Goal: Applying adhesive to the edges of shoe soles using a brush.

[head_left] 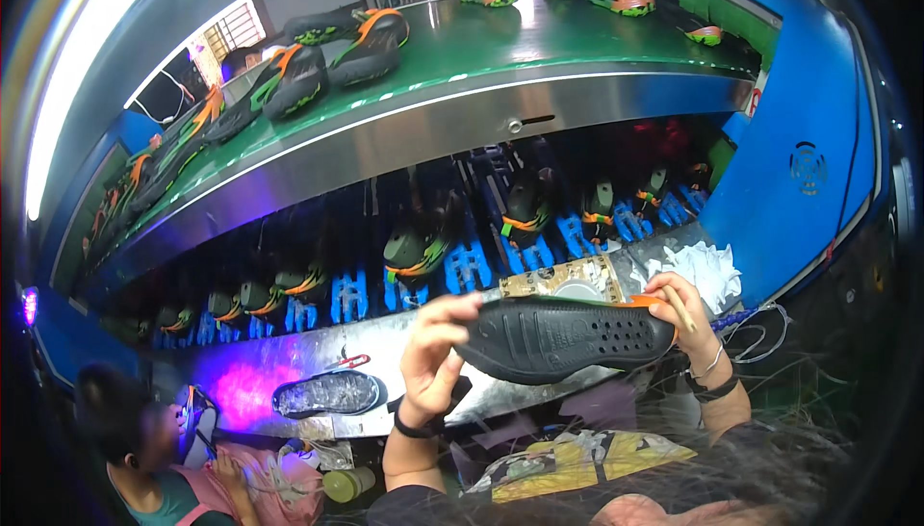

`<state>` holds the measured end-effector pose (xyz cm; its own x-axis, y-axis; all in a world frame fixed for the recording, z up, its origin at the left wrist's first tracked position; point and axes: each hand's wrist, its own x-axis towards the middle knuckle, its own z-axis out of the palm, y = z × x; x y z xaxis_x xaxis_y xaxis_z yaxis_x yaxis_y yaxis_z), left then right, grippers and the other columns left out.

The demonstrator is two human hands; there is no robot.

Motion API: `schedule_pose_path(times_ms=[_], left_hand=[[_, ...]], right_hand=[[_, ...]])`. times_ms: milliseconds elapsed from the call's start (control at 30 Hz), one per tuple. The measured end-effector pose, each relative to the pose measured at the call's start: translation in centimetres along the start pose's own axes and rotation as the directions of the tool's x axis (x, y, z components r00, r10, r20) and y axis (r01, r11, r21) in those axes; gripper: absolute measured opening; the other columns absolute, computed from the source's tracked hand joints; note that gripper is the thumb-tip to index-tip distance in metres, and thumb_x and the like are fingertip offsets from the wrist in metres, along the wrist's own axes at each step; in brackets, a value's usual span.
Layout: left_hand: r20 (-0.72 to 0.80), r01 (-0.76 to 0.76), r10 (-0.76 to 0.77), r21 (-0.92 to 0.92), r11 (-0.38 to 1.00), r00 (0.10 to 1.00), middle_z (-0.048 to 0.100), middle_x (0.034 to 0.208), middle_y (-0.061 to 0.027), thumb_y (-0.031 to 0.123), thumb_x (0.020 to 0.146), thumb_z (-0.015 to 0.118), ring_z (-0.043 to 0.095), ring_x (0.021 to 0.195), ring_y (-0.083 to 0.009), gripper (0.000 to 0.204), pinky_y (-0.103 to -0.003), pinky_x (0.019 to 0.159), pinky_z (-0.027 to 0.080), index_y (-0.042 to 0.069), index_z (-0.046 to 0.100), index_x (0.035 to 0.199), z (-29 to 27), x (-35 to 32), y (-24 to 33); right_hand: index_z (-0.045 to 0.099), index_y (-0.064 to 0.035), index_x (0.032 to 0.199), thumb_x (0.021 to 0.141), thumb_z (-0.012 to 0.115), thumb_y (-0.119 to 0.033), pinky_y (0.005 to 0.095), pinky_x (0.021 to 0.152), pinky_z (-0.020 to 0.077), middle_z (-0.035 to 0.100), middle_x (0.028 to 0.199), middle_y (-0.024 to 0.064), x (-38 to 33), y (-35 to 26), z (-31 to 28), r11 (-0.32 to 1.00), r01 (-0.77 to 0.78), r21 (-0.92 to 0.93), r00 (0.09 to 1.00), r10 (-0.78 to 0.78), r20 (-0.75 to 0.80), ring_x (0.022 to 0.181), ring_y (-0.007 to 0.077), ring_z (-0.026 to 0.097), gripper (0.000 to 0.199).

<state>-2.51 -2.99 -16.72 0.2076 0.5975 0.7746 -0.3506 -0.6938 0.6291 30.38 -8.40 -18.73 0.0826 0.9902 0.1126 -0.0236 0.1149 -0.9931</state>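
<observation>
Hands held a black rubber shoe sole with rows of small holes (563, 336) tread-up just above the steel tabletop (289, 362), likely so its underside could be looked over. The left hand (435, 353) had its grip clamped on the heel end; the right hand (681, 312) pinched the toe end along with a thin stick. Beyond the sole, black shoes with orange and green straps (414, 252) stood on blue holders, and more rode the green conveyor belt (539, 40) above.
</observation>
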Motion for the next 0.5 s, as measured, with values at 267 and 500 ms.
schedule_pose_path(times_ms=[267, 500], left_hand=[[-0.205, 0.332, -0.472, -0.481, 0.811, 0.857, 0.050, 0.107, -0.0072, 0.012, 0.065, 0.073, 0.048, 0.099, -0.0186, 0.060, -0.032, 0.087, 0.037, 0.001, 0.041, 0.114, 3.2, -4.7, -7.0], [-0.227, 0.331, -0.552, -0.599, 0.729, 0.803, 0.050, 0.109, -0.0129, 0.052, 0.072, 0.058, 0.055, 0.091, -0.0209, 0.071, -0.031, 0.075, 0.047, 0.000, 0.040, 0.116, 0.3, -5.6, -8.8]], right_hand=[[0.046, -0.0021, 0.104, 0.075, 0.055, 0.000, 0.0260, 0.081, 0.0384, 0.049, 0.099, 0.0061, 0.1, 1.9, 8.5, 0.969, 0.175, -0.173, 0.984, -0.176, 0.013, 0.095, 0.0130, 0.047, 0.030], [0.031, -0.0005, 0.118, 0.091, 0.036, -0.026, 0.0177, 0.044, 0.0409, 0.056, 0.080, 0.0105, 0.8, 1.0, 7.3, 0.997, 0.077, -0.005, 0.985, -0.076, 0.156, 0.053, 0.0100, 0.052, 0.037]])
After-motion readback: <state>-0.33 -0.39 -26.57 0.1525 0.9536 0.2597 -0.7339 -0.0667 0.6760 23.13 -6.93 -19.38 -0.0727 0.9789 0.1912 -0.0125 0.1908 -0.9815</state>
